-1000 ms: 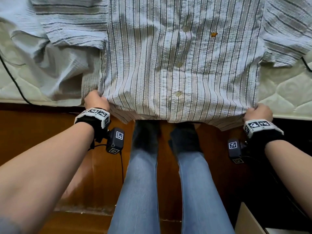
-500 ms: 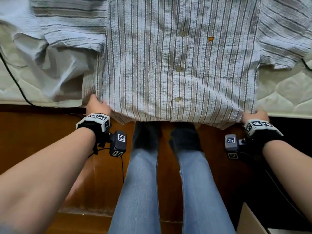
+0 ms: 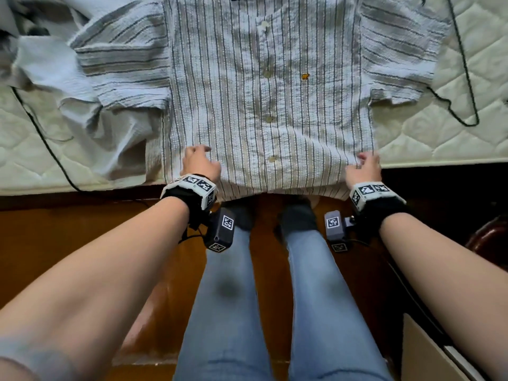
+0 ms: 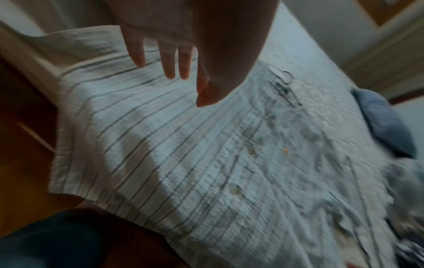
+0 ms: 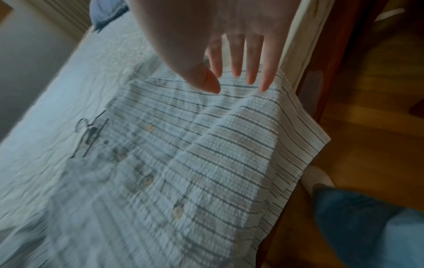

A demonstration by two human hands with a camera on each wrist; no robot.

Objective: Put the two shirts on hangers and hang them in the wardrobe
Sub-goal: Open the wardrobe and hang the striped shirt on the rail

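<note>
A white shirt with dark stripes [image 3: 261, 92] lies buttoned and face up on the mattress, its hem hanging over the near edge. My left hand [image 3: 199, 151] hovers over the hem's left part with straight fingers [image 4: 174, 72] and holds nothing. My right hand [image 3: 365, 158] is spread over the hem's right corner, its fingers [image 5: 238, 79] straight and just above the cloth [image 5: 206, 154]. A second, pale crumpled shirt [image 3: 82, 111] lies partly under the left sleeve. Thin black wire hangers [image 3: 464, 78] lie on the bed, and one hook [image 4: 284, 87] shows by the collar.
The quilted mattress [image 3: 453, 138] sits on a dark wooden bed frame [image 3: 55, 199] above a wooden floor. My legs in jeans [image 3: 228, 298] stand against the bed. A blue pillow [image 4: 385, 123] lies at the far end. A pale box [image 3: 428, 353] is at the lower right.
Both hands have let go of the hem corners and opened. They moved inward and forward over the shirt, which now lies flatter on the bed.
</note>
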